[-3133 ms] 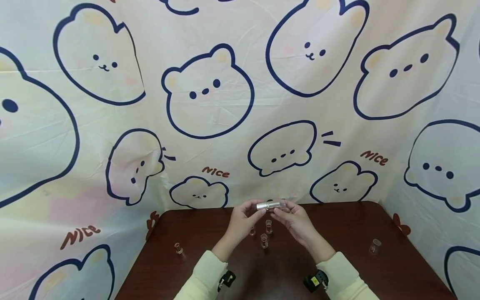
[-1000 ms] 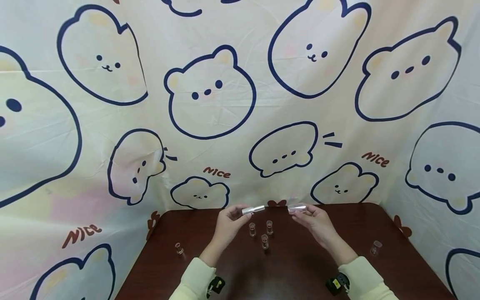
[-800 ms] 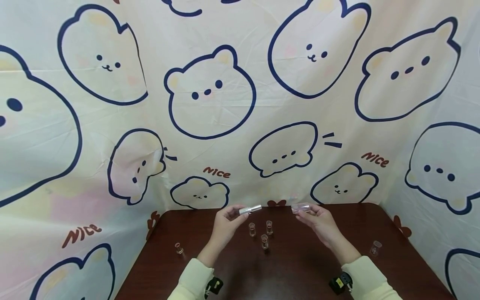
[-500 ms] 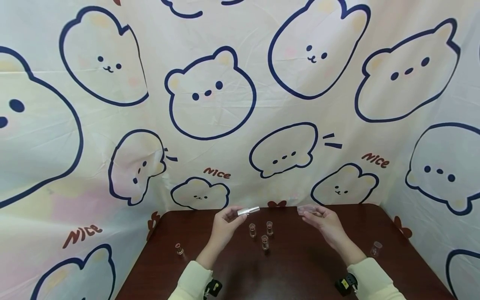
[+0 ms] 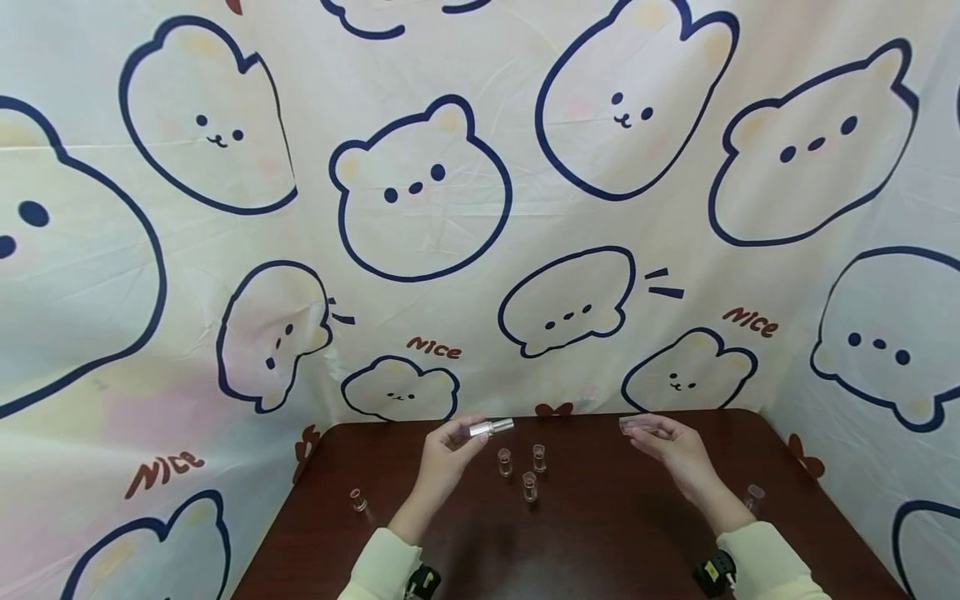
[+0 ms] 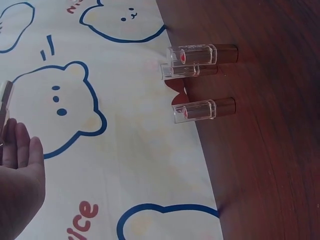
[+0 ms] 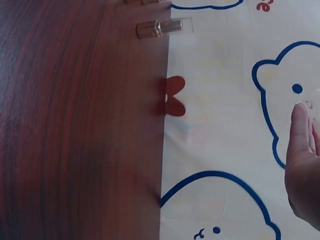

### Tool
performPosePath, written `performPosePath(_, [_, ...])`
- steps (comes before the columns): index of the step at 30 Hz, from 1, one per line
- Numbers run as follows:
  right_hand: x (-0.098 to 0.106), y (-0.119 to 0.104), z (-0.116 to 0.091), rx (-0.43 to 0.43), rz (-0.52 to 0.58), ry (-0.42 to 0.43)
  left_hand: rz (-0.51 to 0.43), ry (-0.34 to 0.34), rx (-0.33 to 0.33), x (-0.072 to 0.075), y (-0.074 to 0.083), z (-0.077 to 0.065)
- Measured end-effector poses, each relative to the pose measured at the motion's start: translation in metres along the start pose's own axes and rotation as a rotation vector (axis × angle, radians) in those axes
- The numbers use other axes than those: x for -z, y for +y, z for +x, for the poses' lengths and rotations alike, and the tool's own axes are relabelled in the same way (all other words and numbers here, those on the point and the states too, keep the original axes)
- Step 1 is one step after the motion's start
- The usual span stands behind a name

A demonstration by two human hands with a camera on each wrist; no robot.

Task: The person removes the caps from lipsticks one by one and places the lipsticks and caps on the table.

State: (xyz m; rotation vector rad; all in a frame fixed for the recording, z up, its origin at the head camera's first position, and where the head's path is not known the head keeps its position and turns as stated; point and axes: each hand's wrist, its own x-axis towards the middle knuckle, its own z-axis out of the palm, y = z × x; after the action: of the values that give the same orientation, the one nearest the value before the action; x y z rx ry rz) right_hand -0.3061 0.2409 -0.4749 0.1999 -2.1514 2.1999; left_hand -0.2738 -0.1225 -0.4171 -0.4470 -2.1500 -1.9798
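Observation:
In the head view my left hand pinches a silver lipstick tube, tilted slightly up to the right above the table. Well apart from it, on the right, my right hand pinches a clear cap; fingers hide part of the cap. Between and below the hands stand a capped lipstick, another capped lipstick and a third capped lipstick. The left wrist view shows only an edge of the silver tube beside the fingers.
A shorter lipstick, seemingly without its cap, stands at the left on the dark wooden table. At the right a loose clear cap stands partly behind my right forearm. A printed cloth hangs along the table's back edge and sides.
Three seconds ago the tube and clear cap were together between both hands. They have come apart, the left hand moving left with the tube, the right hand drawing the cap steadily right.

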Motion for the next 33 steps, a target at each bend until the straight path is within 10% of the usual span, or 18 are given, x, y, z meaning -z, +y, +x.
performPosePath(33, [0.043, 0.033, 0.000, -0.144, -0.339, 0.268, -0.001, 0.035, 0.075, 0.013, -0.013, -0.007])
